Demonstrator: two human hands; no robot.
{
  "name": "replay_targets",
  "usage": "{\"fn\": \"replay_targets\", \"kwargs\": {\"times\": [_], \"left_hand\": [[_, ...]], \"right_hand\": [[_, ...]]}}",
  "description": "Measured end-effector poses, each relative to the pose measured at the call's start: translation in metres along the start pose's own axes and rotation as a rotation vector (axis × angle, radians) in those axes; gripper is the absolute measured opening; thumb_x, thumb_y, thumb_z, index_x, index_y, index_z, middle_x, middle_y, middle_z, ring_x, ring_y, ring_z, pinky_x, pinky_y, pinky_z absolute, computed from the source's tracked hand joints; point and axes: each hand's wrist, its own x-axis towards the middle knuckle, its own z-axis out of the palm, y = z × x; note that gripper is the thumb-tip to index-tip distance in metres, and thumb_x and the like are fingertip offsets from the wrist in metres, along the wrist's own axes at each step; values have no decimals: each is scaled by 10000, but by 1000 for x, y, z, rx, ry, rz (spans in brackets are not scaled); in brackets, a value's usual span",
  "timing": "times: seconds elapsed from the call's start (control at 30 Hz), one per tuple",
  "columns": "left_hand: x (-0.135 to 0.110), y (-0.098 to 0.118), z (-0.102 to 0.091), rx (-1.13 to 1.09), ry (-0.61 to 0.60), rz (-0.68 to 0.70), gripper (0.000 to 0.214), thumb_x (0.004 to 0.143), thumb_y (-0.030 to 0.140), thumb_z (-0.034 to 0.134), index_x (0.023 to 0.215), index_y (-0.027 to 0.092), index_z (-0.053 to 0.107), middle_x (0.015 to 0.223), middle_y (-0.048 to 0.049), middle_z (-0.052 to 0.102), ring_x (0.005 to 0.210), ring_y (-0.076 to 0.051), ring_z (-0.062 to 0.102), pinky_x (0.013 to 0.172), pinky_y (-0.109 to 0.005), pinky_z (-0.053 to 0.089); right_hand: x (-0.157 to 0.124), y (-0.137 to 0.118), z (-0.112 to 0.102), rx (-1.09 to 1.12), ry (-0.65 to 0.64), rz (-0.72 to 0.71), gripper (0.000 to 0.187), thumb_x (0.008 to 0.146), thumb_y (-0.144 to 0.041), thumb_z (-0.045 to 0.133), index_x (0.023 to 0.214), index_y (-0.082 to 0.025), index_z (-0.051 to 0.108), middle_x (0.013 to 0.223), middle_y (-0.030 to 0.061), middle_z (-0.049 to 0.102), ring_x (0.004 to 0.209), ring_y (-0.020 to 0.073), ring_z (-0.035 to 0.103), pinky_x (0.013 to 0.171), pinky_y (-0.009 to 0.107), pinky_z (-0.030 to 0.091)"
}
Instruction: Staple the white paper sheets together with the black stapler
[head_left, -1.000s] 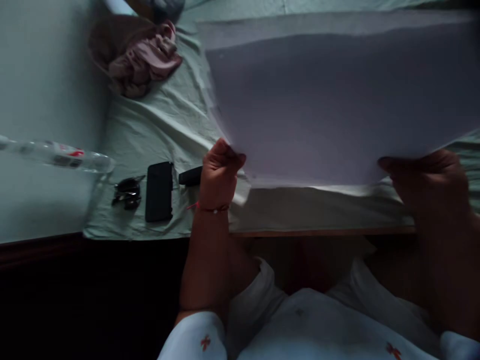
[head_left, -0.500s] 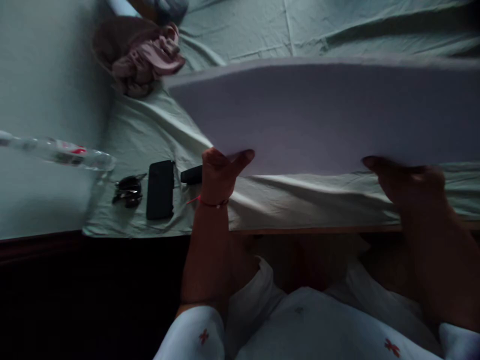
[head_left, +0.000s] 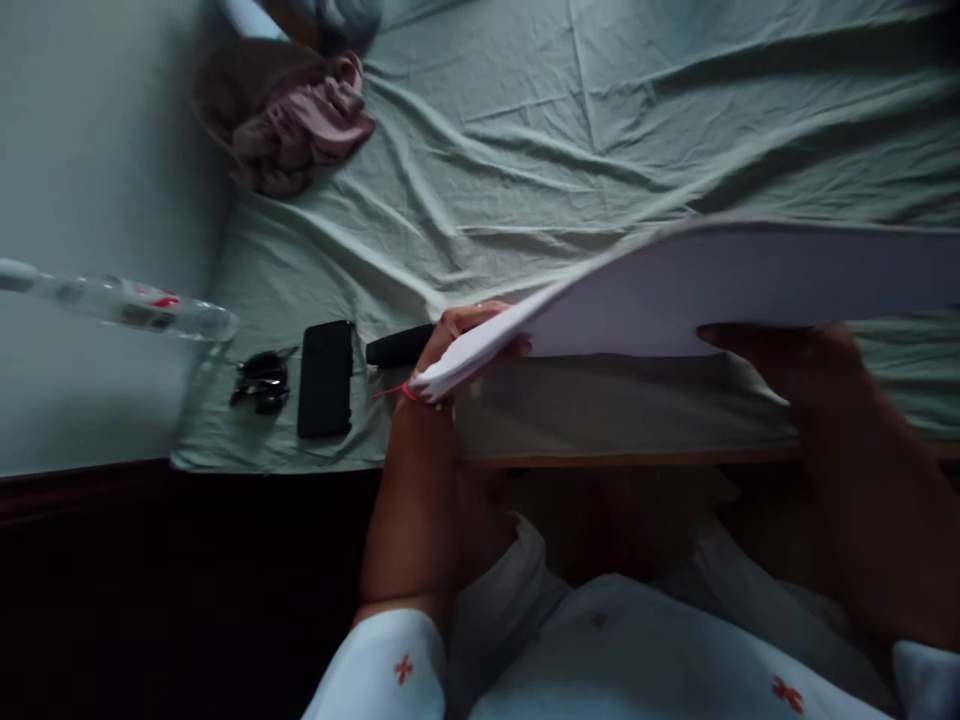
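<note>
I hold a large white sheet of paper (head_left: 712,290) over the near edge of a bed. My left hand (head_left: 450,345) is closed on its near left corner, fingers under the sheet and a red thread at the wrist. My right hand (head_left: 795,365) grips the near right edge, thumb on top. The sheet lies nearly flat, seen almost edge-on, a little above the pale green bedsheet (head_left: 540,140).
A black phone (head_left: 325,378), a bunch of keys (head_left: 260,380) and a dark marker-like object (head_left: 397,346) lie left of my left hand. A pink crumpled cloth (head_left: 300,120) sits at the far left. A clear plastic bottle (head_left: 112,303) is at the left. The wooden bed edge (head_left: 637,460) runs below.
The sheet has swung down from nearly upright to almost flat, uncovering the bedsheet behind it. My left hand turned, its fingers now under the corner. The right hand stayed on the edge.
</note>
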Motion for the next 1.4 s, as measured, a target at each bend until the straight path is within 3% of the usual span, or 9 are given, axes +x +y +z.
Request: {"fn": "replay_targets", "kwargs": {"times": [0.13, 0.23, 0.33, 0.5, 0.7, 1.0, 1.2, 1.3, 1.4], "left_hand": [[-2, -12, -2, 110, 16, 73, 227, 688, 359, 906, 834, 244, 777, 874, -36, 748, 860, -233, 707, 843, -405, 599], [-2, -15, -4, 221, 9, 94, 244, 650, 368, 922, 756, 258, 730, 789, -4, 715, 749, -208, 671, 788, -400, 606], [-2, -8, -5, 218, 21, 89, 281, 644, 368, 919, 782, 230, 717, 810, -21, 715, 799, -221, 674, 813, -397, 600], [-3, 1, -3, 229, -154, 89, 190, 826, 383, 791, 887, 204, 770, 878, -66, 732, 869, -250, 698, 880, -407, 589], [-4, 0, 11, 167, 95, 73, 402, 846, 504, 778, 1096, 189, 752, 1086, -88, 768, 1156, -273, 675, 1132, -431, 486], [3, -5, 11, -181, -60, -132, 456, 777, 486, 858, 1099, 172, 776, 1130, -106, 771, 1064, -274, 713, 929, -374, 579], [3, -5, 9, -196, -62, -126, 413, 787, 485, 852, 1050, 175, 781, 1060, -86, 775, 1031, -254, 712, 899, -349, 578], [-2, 4, 9, -50, 28, -37, 333, 830, 507, 815, 855, 178, 770, 928, -47, 761, 882, -182, 700, 784, -280, 566], [-9, 14, 9, 84, 250, 142, 389, 898, 539, 736, 733, 187, 727, 714, -8, 699, 687, -129, 664, 645, -247, 541]], "right_hand": [[4, 5, -1, -2, 5, 50, 234, 533, -228, 754, 703, -176, 602, 818, -18, 599, 781, 103, 541, 768, 277, 434], [6, 10, 1, 26, -20, 35, 275, 511, -251, 763, 726, -193, 601, 818, -17, 602, 791, 116, 550, 756, 284, 444], [7, 13, 2, 47, -35, 23, 301, 514, -319, 761, 745, -213, 600, 803, -21, 598, 797, 131, 564, 761, 299, 448], [5, 8, 4, 81, -61, 9, 324, 515, -343, 758, 767, -209, 605, 821, 1, 596, 753, 133, 554, 689, 285, 454], [7, 9, 4, 134, -114, 49, 264, 544, -310, 759, 716, -164, 623, 779, 0, 586, 658, 80, 522, 620, 219, 436], [6, 19, 0, 259, -292, 264, 368, 541, -431, 751, 788, -181, 644, 826, 33, 604, 631, 143, 580, 503, 325, 520], [2, 21, 5, 248, -288, 224, 344, 535, -433, 756, 713, -166, 631, 787, 13, 569, 592, 104, 540, 467, 294, 528], [1, 19, 10, 234, -224, 193, 344, 557, -451, 742, 663, -154, 604, 672, -5, 524, 499, 75, 495, 430, 268, 511], [2, 20, 12, 210, -193, 199, 372, 547, -469, 743, 646, -147, 585, 615, -6, 513, 425, 72, 474, 372, 245, 473]]}}
